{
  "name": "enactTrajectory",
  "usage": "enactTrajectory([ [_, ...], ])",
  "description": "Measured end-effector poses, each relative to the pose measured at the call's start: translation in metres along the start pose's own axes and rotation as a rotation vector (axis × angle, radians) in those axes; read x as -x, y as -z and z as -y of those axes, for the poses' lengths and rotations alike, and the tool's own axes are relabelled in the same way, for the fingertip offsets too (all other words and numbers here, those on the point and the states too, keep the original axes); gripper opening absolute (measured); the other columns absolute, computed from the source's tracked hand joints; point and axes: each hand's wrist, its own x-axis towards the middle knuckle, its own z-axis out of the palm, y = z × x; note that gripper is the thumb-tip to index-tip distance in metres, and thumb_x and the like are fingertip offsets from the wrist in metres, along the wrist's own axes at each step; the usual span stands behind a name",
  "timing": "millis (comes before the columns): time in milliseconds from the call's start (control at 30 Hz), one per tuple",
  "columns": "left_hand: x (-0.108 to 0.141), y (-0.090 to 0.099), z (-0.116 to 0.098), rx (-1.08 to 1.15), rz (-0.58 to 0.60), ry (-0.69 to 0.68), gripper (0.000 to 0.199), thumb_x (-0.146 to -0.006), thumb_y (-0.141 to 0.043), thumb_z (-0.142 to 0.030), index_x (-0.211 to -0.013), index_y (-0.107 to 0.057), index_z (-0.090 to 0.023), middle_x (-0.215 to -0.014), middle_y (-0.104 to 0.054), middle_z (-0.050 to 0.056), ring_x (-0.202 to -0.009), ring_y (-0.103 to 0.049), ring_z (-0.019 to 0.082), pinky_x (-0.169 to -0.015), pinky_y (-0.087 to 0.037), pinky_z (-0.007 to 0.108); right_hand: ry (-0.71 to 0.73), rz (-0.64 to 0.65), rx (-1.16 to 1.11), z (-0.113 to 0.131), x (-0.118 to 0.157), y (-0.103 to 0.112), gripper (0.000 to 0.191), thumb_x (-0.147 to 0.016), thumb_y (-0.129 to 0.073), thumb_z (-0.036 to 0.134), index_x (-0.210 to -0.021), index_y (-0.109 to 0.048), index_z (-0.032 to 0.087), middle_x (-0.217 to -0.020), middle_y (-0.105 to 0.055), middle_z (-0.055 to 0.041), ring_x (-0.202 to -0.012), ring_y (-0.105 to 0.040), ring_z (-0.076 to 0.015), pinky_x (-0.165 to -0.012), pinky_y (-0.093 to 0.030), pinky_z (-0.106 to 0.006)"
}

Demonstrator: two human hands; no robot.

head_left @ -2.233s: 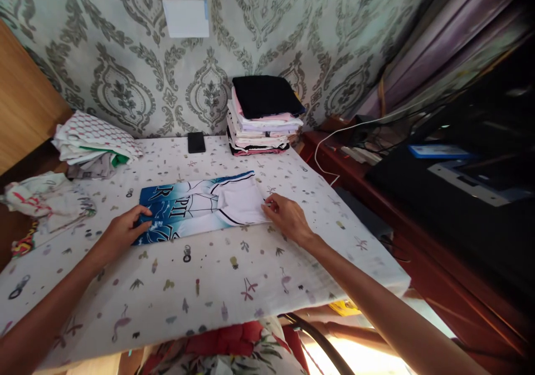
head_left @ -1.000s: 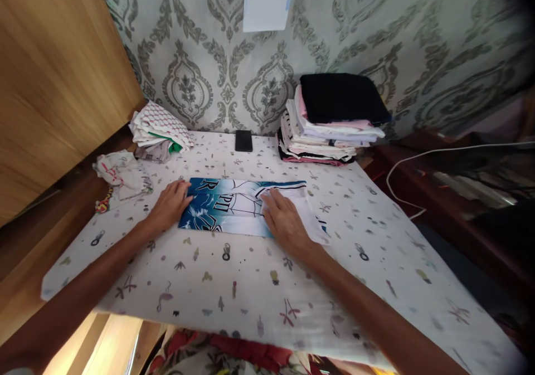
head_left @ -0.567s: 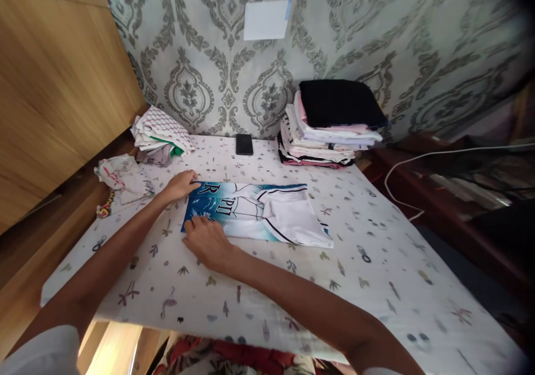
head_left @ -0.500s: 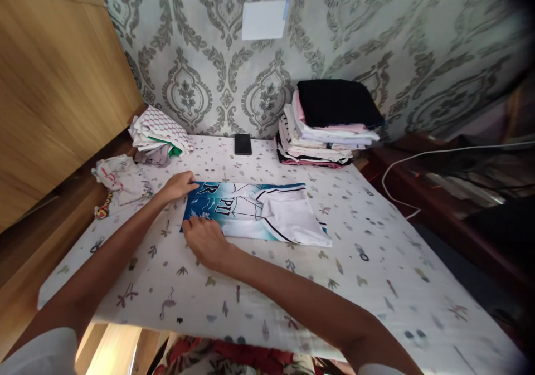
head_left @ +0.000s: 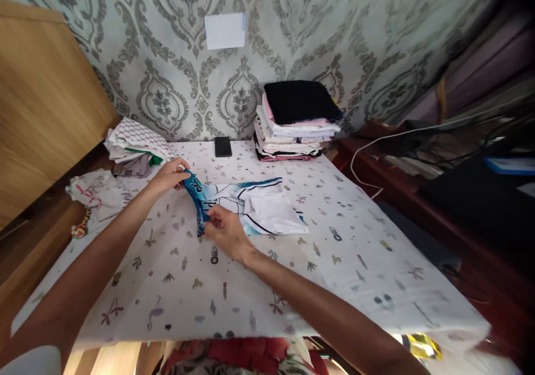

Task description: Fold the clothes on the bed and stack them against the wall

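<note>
Left hand (head_left: 165, 179): fingers closed in a pinch, thumb against fingertips, on the far left corner of the blue-and-white garment (head_left: 271, 205). Right hand (head_left: 225, 233): fingers curled and closed on the near left part of the same piece, thumb side toward the left edge. Hidden fingertips; exact depth of grip cannot be told.

Garment: blue, lettered end between the two hands, bent up and creased. From there it runs right, past the right fingers, as a narrow folded strip. White right end is beyond both hands' reach, flat on the tabletop (head_left: 259, 291), which has a white patterned cover. Dark piping borders the white part.

Farther out, far side: black flat rectangular object (head_left: 223, 147), lying well apart from both hands. Right of it, tall stack of folded clothes (head_left: 296, 124), black piece on top, close to the patterned wall (head_left: 242, 79). Far left: smaller pile of cloth (head_left: 140, 141), pink-patterned piece uppermost, some green showing below. Nearer than that pile, crumpled white cloth (head_left: 98, 191) with red marks, near the left edge.

Beyond the right edge: white cable (head_left: 353, 166), looping over dark red furniture (head_left: 401, 196).
</note>
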Motion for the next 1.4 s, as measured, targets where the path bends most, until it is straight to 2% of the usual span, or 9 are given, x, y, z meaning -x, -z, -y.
enactTrajectory([
  [133,-0.006,-0.034,-0.033,0.080,0.076,-0.045,0.023,-0.073,-0.065,-0.018,-0.096,-0.061,-0.021,-0.055,-0.053,-0.007,-0.040,-0.052,0.010,-0.038,-0.034,0.018,-0.124,-0.045,-0.285,-0.016,0.015,0.026,0.015,-0.071,-0.059,0.025,-0.082,-0.048,0.023,-0.061,-0.053,0.0077,-0.058,-0.067,-0.0161,-0.047,-0.043,-0.022],
  [267,-0.020,-0.071,-0.052,0.114,0.179,-0.054,0.014,-0.073,-0.071,-0.020,-0.085,-0.066,-0.017,-0.057,-0.057,-0.004,-0.043,-0.055,0.009,-0.039,-0.037,0.018,-0.161,-0.131,-0.381,-0.029,0.027,0.052,0.026,-0.065,-0.065,0.032,-0.082,-0.048,0.023,-0.058,-0.056,0.0088,-0.055,-0.068,-0.0173,-0.047,-0.046,-0.022],
  [433,-0.042,-0.113,-0.061,0.143,0.285,0.003,0.015,-0.073,-0.076,-0.024,-0.079,-0.066,-0.015,-0.057,-0.060,0.000,-0.048,-0.057,0.011,-0.047,-0.043,0.023,-0.184,-0.226,-0.432,-0.038,0.039,0.084,0.031,-0.062,-0.069,0.036,-0.080,-0.047,0.023,-0.052,-0.056,0.0090,-0.059,-0.071,-0.0199,-0.050,-0.049,-0.024],
  [700,-0.062,-0.163,-0.080,0.198,0.465,0.015,0.023,-0.070,-0.082,-0.030,-0.079,-0.069,-0.014,-0.061,-0.064,0.003,-0.055,-0.061,0.012,-0.054,-0.046,0.026,-0.123,-0.371,-0.442,-0.036,0.059,0.129,0.025,-0.064,-0.068,0.030,-0.081,-0.051,0.022,-0.059,-0.064,0.0061,-0.061,-0.071,-0.0174,-0.054,-0.051,-0.024],
  [867,-0.064,-0.193,-0.086,0.064,0.573,-0.008,0.023,-0.075,-0.074,-0.034,-0.082,-0.068,-0.013,-0.071,-0.070,0.008,-0.060,-0.064,0.014,-0.053,-0.045,0.025,-0.300,-0.428,-0.480,-0.044,0.072,0.147,0.022,-0.066,-0.068,0.022,-0.078,-0.050,0.022,-0.055,-0.062,0.0069,-0.052,-0.067,-0.0139,-0.051,-0.051,-0.021],
  [1033,-0.070,-0.205,-0.076,-0.134,0.541,-0.122,0.020,-0.077,-0.064,-0.024,-0.093,-0.069,-0.014,-0.071,-0.069,0.005,-0.059,-0.063,0.016,-0.050,-0.040,0.024,-0.432,-0.414,-0.551,-0.041,0.071,0.156,0.011,-0.080,-0.065,0.023,-0.082,-0.055,0.019,-0.066,-0.067,0.0013,-0.053,-0.069,-0.0148,-0.051,-0.055,-0.023],
  [1167,-0.080,-0.209,-0.071,-0.265,0.485,-0.279,0.012,-0.070,-0.067,-0.021,-0.081,-0.070,-0.017,-0.069,-0.066,0.001,-0.066,-0.060,0.016,-0.060,-0.042,0.026,-0.512,-0.360,-0.481,-0.037,0.057,0.164,0.024,-0.086,-0.067,0.039,-0.081,-0.057,0.018,-0.064,-0.068,-0.0023,-0.051,-0.068,-0.0166,-0.046,-0.053,-0.024],
  [1300,-0.086,-0.216,-0.069,-0.354,0.443,-0.398,0.012,-0.066,-0.070,-0.025,-0.076,-0.068,-0.018,-0.071,-0.066,0.000,-0.071,-0.058,0.018,-0.067,-0.044,0.028,-0.554,-0.320,-0.383,-0.044,0.043,0.169,0.024,-0.076,-0.078,0.025,-0.077,-0.055,0.019,-0.051,-0.064,0.0005,-0.044,-0.064,-0.0159,-0.039,-0.048,-0.021],
  [1400,-0.087,-0.215,-0.068,-0.390,0.453,-0.455,0.006,-0.067,-0.064,-0.022,-0.072,-0.065,-0.019,-0.070,-0.065,-0.001,-0.070,-0.058,0.017,-0.068,-0.044,0.028,-0.503,-0.310,-0.403,-0.050,0.040,0.171,0.022,-0.073,-0.078,0.018,-0.078,-0.057,0.019,-0.049,-0.062,0.0034,-0.040,-0.062,-0.0141,-0.034,-0.042,-0.018],
])
